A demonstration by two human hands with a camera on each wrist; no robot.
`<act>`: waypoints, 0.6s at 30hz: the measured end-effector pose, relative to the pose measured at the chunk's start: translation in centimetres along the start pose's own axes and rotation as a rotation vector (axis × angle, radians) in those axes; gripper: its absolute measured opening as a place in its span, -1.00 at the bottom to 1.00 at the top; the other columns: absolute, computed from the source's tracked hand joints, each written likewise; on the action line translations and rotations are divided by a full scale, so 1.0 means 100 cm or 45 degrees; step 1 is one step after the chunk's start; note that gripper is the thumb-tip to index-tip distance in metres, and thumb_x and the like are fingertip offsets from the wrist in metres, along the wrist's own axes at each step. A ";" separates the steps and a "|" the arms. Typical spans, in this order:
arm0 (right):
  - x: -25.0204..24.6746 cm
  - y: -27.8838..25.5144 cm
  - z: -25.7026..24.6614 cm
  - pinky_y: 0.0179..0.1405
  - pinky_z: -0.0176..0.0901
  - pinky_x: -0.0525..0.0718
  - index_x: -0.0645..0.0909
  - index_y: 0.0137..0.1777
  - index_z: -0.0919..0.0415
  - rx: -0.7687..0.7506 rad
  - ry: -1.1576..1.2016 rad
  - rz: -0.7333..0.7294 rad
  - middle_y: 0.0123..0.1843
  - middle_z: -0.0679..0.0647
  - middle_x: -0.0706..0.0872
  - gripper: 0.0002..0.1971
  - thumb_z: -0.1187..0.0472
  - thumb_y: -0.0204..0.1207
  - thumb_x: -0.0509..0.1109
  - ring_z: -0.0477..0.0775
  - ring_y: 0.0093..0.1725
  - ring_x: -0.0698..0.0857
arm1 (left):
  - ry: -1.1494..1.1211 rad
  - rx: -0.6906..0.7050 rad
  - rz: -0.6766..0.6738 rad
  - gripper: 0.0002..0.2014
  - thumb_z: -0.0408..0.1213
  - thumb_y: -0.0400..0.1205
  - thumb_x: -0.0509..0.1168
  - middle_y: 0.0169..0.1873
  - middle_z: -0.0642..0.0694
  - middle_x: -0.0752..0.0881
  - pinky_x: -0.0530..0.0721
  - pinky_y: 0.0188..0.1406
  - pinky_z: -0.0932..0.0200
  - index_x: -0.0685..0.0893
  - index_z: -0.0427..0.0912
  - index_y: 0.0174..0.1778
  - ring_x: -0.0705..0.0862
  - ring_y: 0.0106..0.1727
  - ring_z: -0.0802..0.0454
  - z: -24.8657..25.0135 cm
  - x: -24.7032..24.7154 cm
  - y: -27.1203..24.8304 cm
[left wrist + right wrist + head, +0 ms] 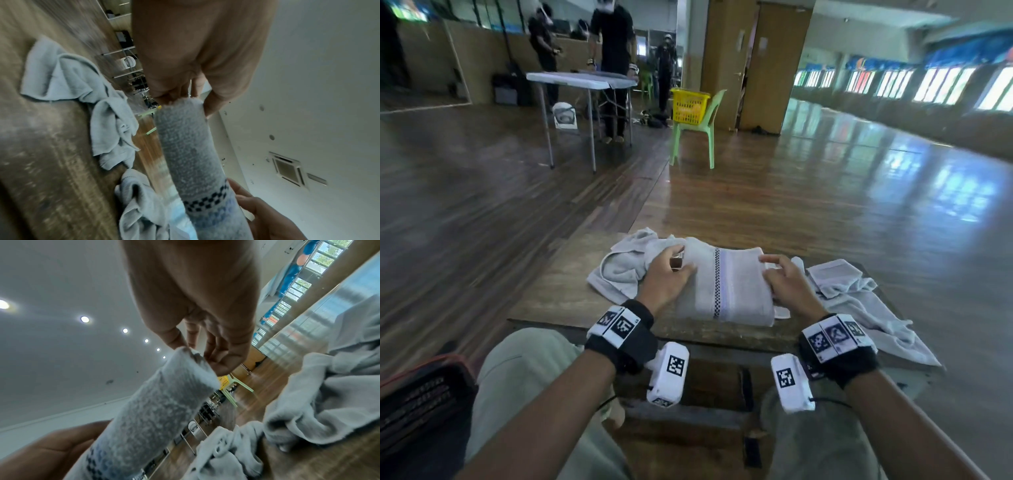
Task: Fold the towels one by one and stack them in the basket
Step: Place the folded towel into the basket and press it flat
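Note:
A folded grey towel with a dark checkered stripe is held between my hands over the wooden table. My left hand pinches its left end, thumb on top. My right hand pinches its right end. In the left wrist view the left hand's fingers clamp the towel at its end, clear of the tabletop. The right wrist view shows the right hand's fingers holding the towel the same way. A dark basket with a red rim sits low by my left knee.
Loose crumpled towels lie on the table to the left and right, the right one hanging over the edge. Far off, a yellow basket rests on a green chair, and people stand at a folding table.

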State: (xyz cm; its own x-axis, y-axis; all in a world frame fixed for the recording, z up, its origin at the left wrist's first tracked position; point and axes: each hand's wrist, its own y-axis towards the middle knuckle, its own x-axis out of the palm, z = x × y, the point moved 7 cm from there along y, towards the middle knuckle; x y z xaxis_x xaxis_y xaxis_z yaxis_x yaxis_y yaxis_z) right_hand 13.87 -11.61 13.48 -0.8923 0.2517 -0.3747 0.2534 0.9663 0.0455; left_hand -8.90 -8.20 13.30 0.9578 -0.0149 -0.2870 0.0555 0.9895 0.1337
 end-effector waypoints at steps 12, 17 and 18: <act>-0.018 -0.035 -0.040 -0.34 -0.11 0.61 0.54 0.22 0.09 -0.103 0.168 -0.020 0.06 0.12 0.63 -0.69 0.36 0.58 0.13 0.05 -0.17 0.61 | -0.223 0.055 0.017 -0.63 -0.31 0.62 0.26 0.15 -0.06 0.70 0.61 0.14 0.05 0.58 -0.06 0.37 0.65 0.17 0.02 0.040 -0.024 -0.029; 0.014 -0.027 -0.052 -0.14 0.09 0.69 0.55 0.22 0.07 -0.142 0.136 -0.139 0.04 0.14 0.66 -0.69 0.34 0.57 0.13 0.12 -0.09 0.64 | -0.218 0.033 0.152 -0.67 -0.31 0.62 0.28 0.17 -0.02 0.70 0.63 0.06 0.12 0.60 -0.04 0.32 0.65 0.18 0.05 0.027 -0.056 -0.035; 0.025 -0.024 -0.057 -0.12 0.09 0.68 0.55 0.23 0.08 -0.154 0.126 -0.180 0.04 0.14 0.66 -0.69 0.34 0.57 0.13 0.10 -0.10 0.64 | -0.222 0.020 0.186 -0.67 -0.31 0.62 0.28 0.17 -0.02 0.70 0.65 0.00 0.11 0.60 -0.03 0.31 0.65 0.17 0.05 0.024 -0.066 -0.037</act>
State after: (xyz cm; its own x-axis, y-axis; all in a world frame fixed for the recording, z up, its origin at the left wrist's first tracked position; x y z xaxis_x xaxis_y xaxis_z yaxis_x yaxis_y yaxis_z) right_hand 8.88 -13.01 17.65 -0.9496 0.1118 -0.2930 0.0820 0.9903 0.1122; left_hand -14.73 -12.16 16.96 0.9902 0.1021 -0.0957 -0.0840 0.9806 0.1769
